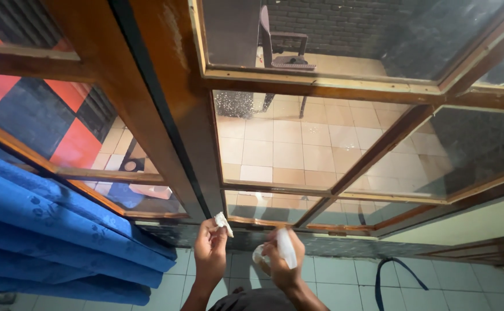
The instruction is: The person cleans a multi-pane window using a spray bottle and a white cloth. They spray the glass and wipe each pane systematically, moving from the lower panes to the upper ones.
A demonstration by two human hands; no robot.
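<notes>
At the foot of a wooden-framed glass window [321, 150], a person's 2 bare hands worked close together near the lowest pane. Left hand [210, 249] had its grip clamped on a small crumpled white cloth [223, 223], pinched at the fingertips and raised just beside the bottom of the dark central post. Right hand [281, 262], blurred, had its grip closed around a white spray bottle [285, 246], held just below the lower sill and near the left hand without touching it. Droplets speckled the upper left corner of the middle pane. Through the glass showed beige floor tiles and a chair [281, 46] standing outside. Blue curtains [56, 230] hung bunched at the left, and a dark strap [393, 275] lay on the pale tiled floor at the lower right.
</notes>
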